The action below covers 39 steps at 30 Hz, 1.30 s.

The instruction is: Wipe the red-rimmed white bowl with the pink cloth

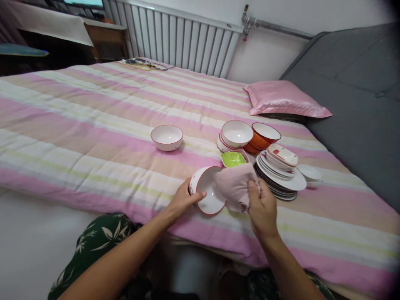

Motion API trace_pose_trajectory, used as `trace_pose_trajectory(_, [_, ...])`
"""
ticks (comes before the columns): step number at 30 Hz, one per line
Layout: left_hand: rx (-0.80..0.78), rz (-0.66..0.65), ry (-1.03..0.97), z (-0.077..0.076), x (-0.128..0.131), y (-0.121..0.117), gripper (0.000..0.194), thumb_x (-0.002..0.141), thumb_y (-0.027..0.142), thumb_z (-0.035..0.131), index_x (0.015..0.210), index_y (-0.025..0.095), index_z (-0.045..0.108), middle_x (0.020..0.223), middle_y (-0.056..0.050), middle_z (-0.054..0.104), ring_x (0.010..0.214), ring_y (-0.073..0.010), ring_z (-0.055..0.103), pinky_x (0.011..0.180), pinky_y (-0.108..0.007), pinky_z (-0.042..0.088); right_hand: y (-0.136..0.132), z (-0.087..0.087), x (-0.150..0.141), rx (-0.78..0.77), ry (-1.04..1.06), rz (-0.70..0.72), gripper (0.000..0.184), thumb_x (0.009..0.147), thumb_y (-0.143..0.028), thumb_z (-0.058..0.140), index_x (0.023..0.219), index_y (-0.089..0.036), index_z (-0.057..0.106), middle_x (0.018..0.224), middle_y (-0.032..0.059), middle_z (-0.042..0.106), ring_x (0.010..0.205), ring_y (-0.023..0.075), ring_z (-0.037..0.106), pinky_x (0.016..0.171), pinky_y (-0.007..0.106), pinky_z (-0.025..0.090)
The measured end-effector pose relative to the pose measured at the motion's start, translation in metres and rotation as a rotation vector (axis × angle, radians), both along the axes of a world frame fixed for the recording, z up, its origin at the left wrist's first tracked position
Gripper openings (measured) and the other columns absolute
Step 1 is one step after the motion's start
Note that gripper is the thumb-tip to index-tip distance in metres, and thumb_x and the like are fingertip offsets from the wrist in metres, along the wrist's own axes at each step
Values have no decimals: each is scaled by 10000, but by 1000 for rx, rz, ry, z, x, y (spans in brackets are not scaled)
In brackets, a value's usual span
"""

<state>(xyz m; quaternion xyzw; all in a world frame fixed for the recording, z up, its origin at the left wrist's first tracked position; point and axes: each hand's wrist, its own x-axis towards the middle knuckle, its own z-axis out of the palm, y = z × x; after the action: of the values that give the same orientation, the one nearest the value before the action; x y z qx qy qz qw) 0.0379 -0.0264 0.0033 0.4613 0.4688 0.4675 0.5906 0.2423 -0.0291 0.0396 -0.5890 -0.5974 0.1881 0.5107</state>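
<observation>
My left hand [186,198] grips a white bowl [208,196] with a red rim, its thumb over the edge and its fingers behind the outer wall. The bowl is tilted, its inside turned toward me and to the right. In my right hand [263,204] is a pale pink cloth [236,183], bunched between thumb and fingers. The cloth overlaps the bowl's right rim; whether it presses on the inside, I cannot tell. Just beyond the cloth sits a green leaf-shaped dish [233,159]. Another white bowl [167,138] with a red rim stands upright, apart, to the left.
Stacked white bowls [236,133], orange bowls [264,135] and a pile of plates [296,181] topped by small rectangular dishes [283,156] stand on the striped bed [109,158]. Small white dishes [309,173] lie at their right. Farther back are a pink pillow [284,98] and cables [143,63].
</observation>
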Motion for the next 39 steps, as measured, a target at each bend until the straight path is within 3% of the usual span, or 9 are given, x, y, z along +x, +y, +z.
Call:
trace_pose_trajectory(4, [-148, -2, -164, 6, -4, 2, 538, 681, 429, 649, 1112, 112, 592, 976, -101, 692, 911, -277, 614, 771, -345, 474, 12, 14, 9, 6, 210, -88, 335, 879, -446, 443, 970, -161, 593, 802, 15, 625, 715, 150, 575, 677, 282, 462])
trace_pose_trajectory(8, [-388, 1, -253, 13, -9, 1, 449, 715, 473, 605, 998, 128, 654, 842, -74, 707, 813, -254, 626, 731, -334, 471, 18, 24, 9, 357, -245, -159, 215, 889, -305, 473, 997, -160, 589, 774, 33, 636, 714, 171, 598, 671, 288, 466])
trace_pose_trajectory(11, [-378, -64, -270, 15, -9, 1, 442, 727, 464, 610, 1036, 149, 653, 882, -63, 707, 855, -250, 622, 783, -339, 460, 26, 23, -2, 702, -637, 233, 236, 879, -156, 474, 1093, -171, 571, 950, 68, 690, 913, 190, 635, 797, 299, 485])
trace_pose_trajectory(13, [-307, -98, -280, 15, -7, 1, 436, 745, 449, 599, 1069, 159, 642, 927, -58, 700, 904, -244, 613, 830, -338, 445, 32, 20, -12, 721, -908, 540, 276, 892, -110, 445, 1135, -165, 564, 1107, 79, 668, 1071, 197, 590, 892, 316, 467])
trace_pose_trajectory(15, [-279, -104, -257, 14, -7, 2, 437, 761, 448, 581, 1101, 177, 626, 957, -49, 690, 930, -235, 602, 825, -326, 440, 37, 17, -19, 689, -1079, 673, 280, 913, -107, 404, 1134, -139, 571, 1177, 98, 637, 1116, 207, 563, 908, 334, 466])
trace_pose_trajectory(19, [-310, -94, -171, 14, -7, 4, 447, 758, 463, 566, 1123, 209, 610, 909, -24, 681, 865, -211, 597, 693, -283, 438, 41, 16, -25, 564, -1226, 750, 246, 930, -148, 398, 1072, -123, 598, 1138, 108, 640, 1077, 227, 560, 907, 367, 455])
trace_pose_trajectory(27, [-271, -111, -124, 11, -5, 4, 402, 722, 470, 565, 948, 152, 665, 730, -28, 663, 749, -208, 592, 645, -285, 430, 33, 12, -36, 299, -1334, 694, 157, 894, -153, 453, 934, -148, 605, 881, 71, 649, 848, 226, 570, 745, 350, 434])
trace_pose_trajectory(33, [-265, -156, -116, 15, -4, 2, 400, 720, 473, 570, 865, 116, 678, 725, -52, 679, 776, -235, 601, 684, -313, 444, 16, 15, -38, 11, -1256, 565, 196, 891, -153, 405, 988, -160, 575, 950, 85, 663, 866, 218, 590, 693, 315, 380])
trace_pose_trajectory(39, [-243, -175, -94, 18, -4, -1, 397, 733, 472, 566, 846, 109, 681, 777, -66, 695, 781, -234, 609, 709, -318, 450, 3, 25, -39, -305, -984, 573, 172, 888, -216, 389, 859, -183, 555, 773, 38, 659, 687, 181, 591, 571, 270, 295])
